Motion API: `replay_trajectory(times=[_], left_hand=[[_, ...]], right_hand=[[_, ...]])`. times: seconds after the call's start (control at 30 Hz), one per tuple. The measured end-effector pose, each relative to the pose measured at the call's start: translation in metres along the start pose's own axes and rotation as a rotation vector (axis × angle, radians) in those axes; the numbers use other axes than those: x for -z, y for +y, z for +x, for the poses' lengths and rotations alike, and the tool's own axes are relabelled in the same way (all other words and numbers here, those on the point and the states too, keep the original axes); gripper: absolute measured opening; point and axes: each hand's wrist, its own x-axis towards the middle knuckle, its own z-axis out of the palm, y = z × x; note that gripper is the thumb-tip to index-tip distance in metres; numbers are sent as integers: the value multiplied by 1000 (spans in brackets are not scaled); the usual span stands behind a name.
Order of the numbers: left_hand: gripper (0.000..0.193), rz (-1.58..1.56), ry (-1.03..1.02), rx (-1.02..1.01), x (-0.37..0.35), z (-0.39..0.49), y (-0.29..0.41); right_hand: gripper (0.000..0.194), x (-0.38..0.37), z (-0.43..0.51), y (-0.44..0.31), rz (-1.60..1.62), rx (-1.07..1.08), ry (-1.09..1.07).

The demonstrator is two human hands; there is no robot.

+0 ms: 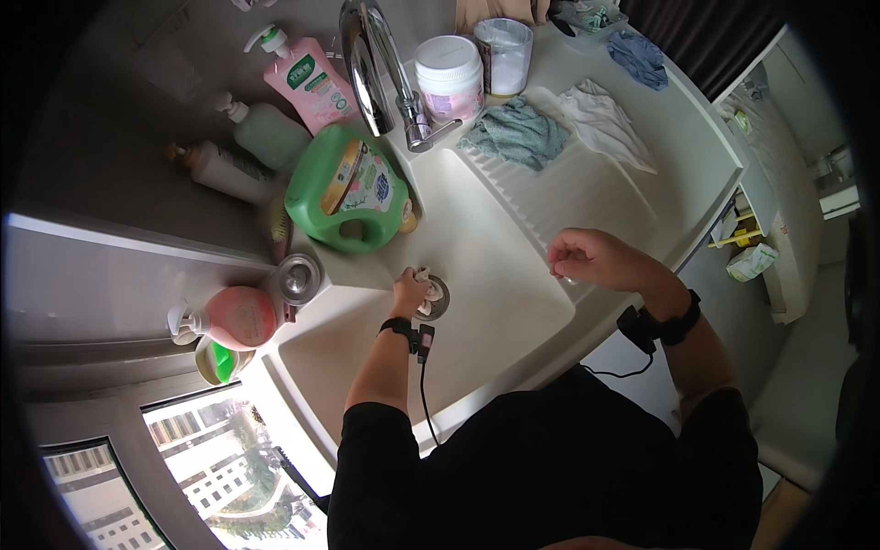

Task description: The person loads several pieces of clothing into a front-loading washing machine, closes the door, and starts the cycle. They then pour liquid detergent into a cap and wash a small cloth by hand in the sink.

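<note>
My left hand [410, 293] is down in the basin of a white laundry sink [481, 330], closed on a crumpled whitish cloth [431, 292] over the round metal drain [441, 308]. Above the sink's right edge is my right hand [577, 258], its fingers curled; whether it holds something small is unclear. A teal cloth [517, 133] and a white cloth [605, 122] lie on the ribbed washboard part [550, 182]. Both wrists wear black straps with cables.
A chrome faucet [371, 69] rises behind the basin. Around it stand a green detergent jug [350, 189], a pink pump bottle [309, 82], a white-lidded tub [449, 75] and a clear container [505, 55]. A metal drain strainer [299, 278] and a round pink pump bottle [242, 317] sit at left.
</note>
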Motion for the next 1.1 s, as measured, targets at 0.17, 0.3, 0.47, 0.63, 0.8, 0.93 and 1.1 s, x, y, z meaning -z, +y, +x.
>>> replay_trajectory(times=[0.17, 0.3, 0.47, 0.63, 0.8, 0.93, 1.1], left_hand=[[57, -1695, -273, -94, 85, -63, 37], [63, -2038, -247, -197, 130, -129, 46], [62, -2271, -162, -162, 134, -184, 35], [45, -2443, -174, -263, 131, -210, 26], [43, -2312, -105, -181, 133, -215, 32], [31, -2106, 12, -251, 135, -215, 50], [15, -1882, 180, -305, 142, -213, 75]], right_hand=[[15, -21, 54, -49, -200, 180, -173], [15, -71, 149, -51, -304, 187, -270], [30, -149, 239, -35, -557, 9, -165], [26, -185, 231, -55, -285, 133, -338], [39, -204, 157, -47, -293, 784, -314], [27, -186, 140, -33, -229, 829, -182], [12, -145, 123, -21, 632, 213, -401]])
